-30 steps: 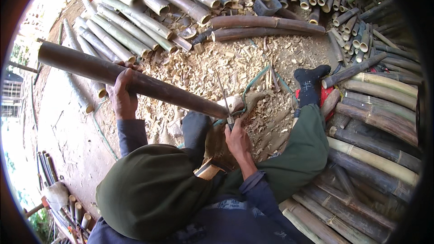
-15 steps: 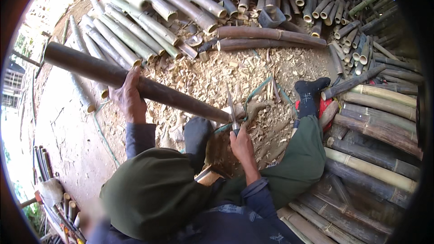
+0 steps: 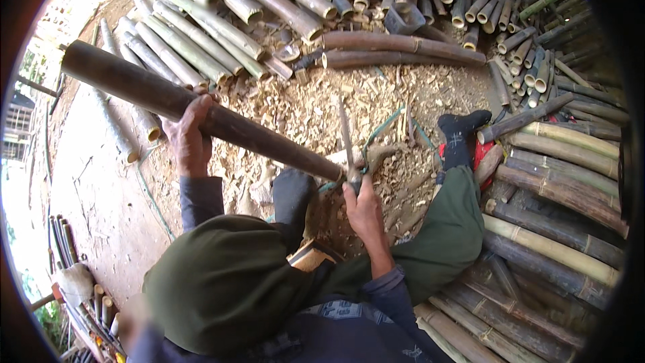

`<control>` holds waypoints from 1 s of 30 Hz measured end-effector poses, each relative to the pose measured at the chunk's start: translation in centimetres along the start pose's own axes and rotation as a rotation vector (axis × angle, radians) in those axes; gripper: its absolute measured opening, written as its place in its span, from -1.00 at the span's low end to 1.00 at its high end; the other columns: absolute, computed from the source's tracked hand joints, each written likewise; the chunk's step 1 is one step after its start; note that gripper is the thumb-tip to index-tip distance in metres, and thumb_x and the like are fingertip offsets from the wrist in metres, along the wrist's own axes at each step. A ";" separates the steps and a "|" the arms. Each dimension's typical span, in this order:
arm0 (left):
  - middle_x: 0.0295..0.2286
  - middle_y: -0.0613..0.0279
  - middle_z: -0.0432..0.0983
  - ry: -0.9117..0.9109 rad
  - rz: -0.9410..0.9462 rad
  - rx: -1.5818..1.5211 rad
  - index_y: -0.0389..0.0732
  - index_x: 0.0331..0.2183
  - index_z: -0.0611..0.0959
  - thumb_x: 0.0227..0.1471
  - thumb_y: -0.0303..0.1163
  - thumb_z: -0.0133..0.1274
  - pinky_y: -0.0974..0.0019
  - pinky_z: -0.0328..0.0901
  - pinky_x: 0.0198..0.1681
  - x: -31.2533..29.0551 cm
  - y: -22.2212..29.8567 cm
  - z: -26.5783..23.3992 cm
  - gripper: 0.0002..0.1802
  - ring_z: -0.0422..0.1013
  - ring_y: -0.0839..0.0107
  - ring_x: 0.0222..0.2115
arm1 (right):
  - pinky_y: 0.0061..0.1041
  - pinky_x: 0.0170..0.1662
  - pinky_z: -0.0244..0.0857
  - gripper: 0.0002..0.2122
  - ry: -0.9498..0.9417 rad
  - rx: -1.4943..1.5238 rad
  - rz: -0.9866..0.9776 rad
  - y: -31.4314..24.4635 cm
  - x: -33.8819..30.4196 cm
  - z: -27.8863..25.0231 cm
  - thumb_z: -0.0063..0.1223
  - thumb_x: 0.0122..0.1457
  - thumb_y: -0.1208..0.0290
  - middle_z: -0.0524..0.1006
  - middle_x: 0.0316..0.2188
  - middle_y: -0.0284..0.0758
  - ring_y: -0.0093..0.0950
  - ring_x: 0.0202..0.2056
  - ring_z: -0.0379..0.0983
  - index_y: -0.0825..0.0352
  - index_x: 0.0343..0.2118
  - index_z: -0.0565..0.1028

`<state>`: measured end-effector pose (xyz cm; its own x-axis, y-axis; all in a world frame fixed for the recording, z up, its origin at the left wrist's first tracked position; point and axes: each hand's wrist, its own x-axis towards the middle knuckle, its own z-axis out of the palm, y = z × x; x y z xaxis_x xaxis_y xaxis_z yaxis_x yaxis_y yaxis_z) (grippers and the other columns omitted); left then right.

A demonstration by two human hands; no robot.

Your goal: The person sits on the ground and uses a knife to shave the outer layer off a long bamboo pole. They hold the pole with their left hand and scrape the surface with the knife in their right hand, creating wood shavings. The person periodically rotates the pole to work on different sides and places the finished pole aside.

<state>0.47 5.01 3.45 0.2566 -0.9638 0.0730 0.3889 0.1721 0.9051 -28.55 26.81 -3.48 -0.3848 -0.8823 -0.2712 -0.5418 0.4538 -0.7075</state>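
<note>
A thick dark brown bamboo tube [image 3: 262, 140] slants from the upper left down to the middle. My left hand [image 3: 188, 138] is closed around it near its midpoint. In my right hand [image 3: 366, 214] is a knife [image 3: 345, 136], gripped by its dark handle, with the long narrow blade pointing away from me. The blade stands against or just beside the tube's lower right end; exact contact cannot be made out. Below that end, between my legs, lies a piece with a pale cut face [image 3: 314, 255].
Pale wood shavings [image 3: 295, 111] cover the ground ahead. Cut bamboo tubes [image 3: 191, 40] are heaped at the far left, with more stacked bamboo [image 3: 557, 202] along the right. Two long dark bamboo lengths [image 3: 403, 54] lie across the far side. A green strap [image 3: 383, 124] winds over the shavings.
My right hand and the knife have shifted slightly, the blade now reaching farther away from me. The tube's upper left end has risen a little, and my left hand has moved slightly left.
</note>
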 end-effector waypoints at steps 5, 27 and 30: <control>-0.23 0.05 0.59 -0.176 -0.028 -0.107 -0.34 -0.02 0.47 -0.03 -0.63 0.29 0.13 0.49 -0.08 -0.2 0.0 0.6 -0.48 0.59 0.19 -0.25 | 0.00 -0.32 0.38 -0.67 0.211 0.294 -0.178 -1.7 -2.1 -0.9 0.10 0.36 0.24 0.60 -0.34 0.10 0.17 -0.29 0.56 0.46 -0.09 0.36; -0.28 0.02 0.63 -0.004 0.000 0.003 -0.41 -0.10 0.54 -0.04 -0.57 0.39 0.22 0.52 -0.16 0.4 -0.2 -0.6 -0.53 0.61 0.25 -0.32 | 0.00 -0.28 0.43 -0.66 -0.007 0.035 -0.036 -1.6 -0.6 -0.9 0.07 0.37 0.27 0.62 -0.27 0.12 0.14 -0.25 0.59 0.47 -0.01 0.36; -0.27 0.03 0.61 -0.088 -0.028 -0.071 -0.39 -0.04 0.48 -0.02 -0.58 0.33 0.16 0.51 -0.12 0.1 -0.2 -1.3 -0.49 0.61 0.20 -0.28 | 0.00 -0.28 0.43 -0.69 0.137 0.193 -0.149 -4.9 -2.3 -2.7 0.08 0.37 0.29 0.63 -0.27 0.10 0.14 -0.26 0.59 0.44 -0.03 0.37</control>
<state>1.61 5.13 2.72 0.1676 -0.9819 0.0878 0.4573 0.1563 0.8754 -27.03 26.95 2.33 -0.4165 -0.9061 -0.0736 -0.4522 0.2767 -0.8479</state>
